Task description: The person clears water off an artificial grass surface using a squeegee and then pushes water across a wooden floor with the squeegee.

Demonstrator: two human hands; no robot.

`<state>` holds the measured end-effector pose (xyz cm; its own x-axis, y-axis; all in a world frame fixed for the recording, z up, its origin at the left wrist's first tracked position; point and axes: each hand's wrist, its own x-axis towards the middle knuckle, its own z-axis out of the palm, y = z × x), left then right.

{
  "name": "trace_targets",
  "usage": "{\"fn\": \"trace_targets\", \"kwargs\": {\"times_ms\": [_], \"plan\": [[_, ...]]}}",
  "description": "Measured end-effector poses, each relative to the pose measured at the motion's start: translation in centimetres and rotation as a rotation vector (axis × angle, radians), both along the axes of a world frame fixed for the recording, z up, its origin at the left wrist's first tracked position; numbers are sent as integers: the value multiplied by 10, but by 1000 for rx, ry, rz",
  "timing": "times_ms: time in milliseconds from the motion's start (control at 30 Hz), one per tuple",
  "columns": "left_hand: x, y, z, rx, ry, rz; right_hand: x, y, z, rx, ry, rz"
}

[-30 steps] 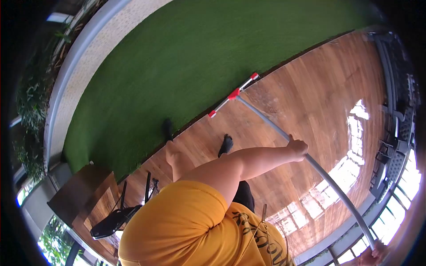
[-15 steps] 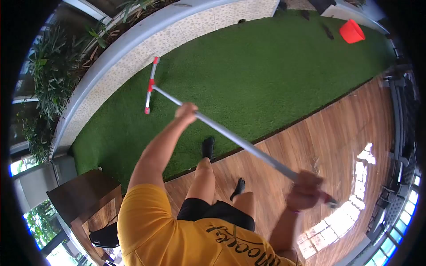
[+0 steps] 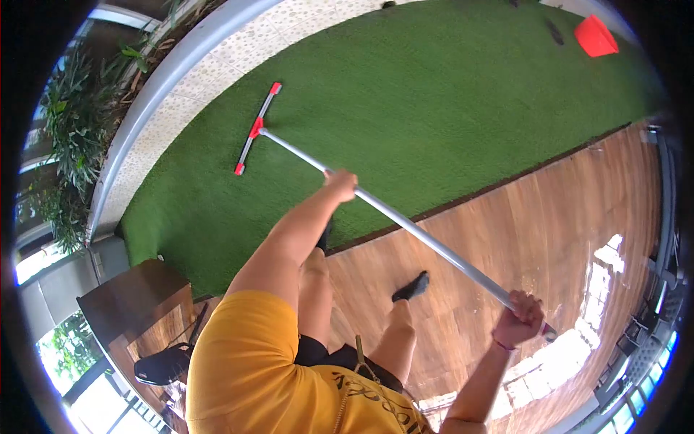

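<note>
A long-handled floor squeegee (image 3: 426, 237) runs diagonally across the view, its grey pole sloping from upper left to lower right. Its head (image 3: 249, 147), a metal bar with red ends and a red centre joint, rests on the green artificial turf (image 3: 405, 108). My left hand (image 3: 340, 186) is wrapped around the pole not far from the head. Close to the pole's far end, my right hand (image 3: 519, 318) grips it, fingers closed, a red band on the wrist. Part of the pole's tip shows past that hand.
Along the turf curves a low tiled wall (image 3: 210, 76) with plants (image 3: 79, 137) behind it. A red bucket (image 3: 596, 36) stands at the upper right. Wooden flooring (image 3: 463, 217) borders the turf, and a brown wooden cabinet (image 3: 134, 296) stands at lower left. My sock-clad foot (image 3: 410, 286) is on the wood.
The squeegee head has drawn away from the tiled wall across the turf, with both hands still on the pole. One foot has shifted right on the wood, and the view has turned slightly.
</note>
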<state>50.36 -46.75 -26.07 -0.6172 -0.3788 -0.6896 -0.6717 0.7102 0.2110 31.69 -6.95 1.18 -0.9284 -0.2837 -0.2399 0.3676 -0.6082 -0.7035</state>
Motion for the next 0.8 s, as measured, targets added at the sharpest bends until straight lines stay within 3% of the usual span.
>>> {"fn": "trace_targets", "kwargs": {"times_ms": [67,133,167,200,233,267,300,367,400,433,533,567,600,700,733,767,800], "plan": [[-65,97,12,102,14,-86,-39,90,48,241,48,-139],[-131,209,29,236,122,-211,-74,209,123,218,28,-87],[-158,265,65,235,259,-339,-77,252,175,316,100,-147],[-188,327,99,305,230,-372,-76,289,229,409,168,-207],[-208,384,118,468,270,-311,-71,323,285,527,185,-265],[-224,415,193,478,272,-290,-63,352,332,570,225,-251],[-241,452,220,542,319,-367,-56,382,379,612,266,-239],[-265,502,268,644,297,-511,-39,392,438,586,340,-167],[-273,519,281,645,309,-526,-34,390,456,633,418,-301],[-276,532,291,663,365,-474,-28,383,470,676,493,-431],[-276,548,297,638,466,-449,-28,409,494,747,627,-486],[-273,539,297,602,489,-486,-31,408,500,570,611,-294],[-263,524,292,589,482,-465,-32,406,500,434,576,-254],[-198,430,290,522,556,-232,-47,357,465,439,607,-217],[-169,383,294,496,537,-215,-54,319,437,540,523,-477],[-139,366,236,405,551,-106,-60,294,407,383,558,-55],[-97,325,226,244,551,-72,-66,271,377,291,544,369]]}}
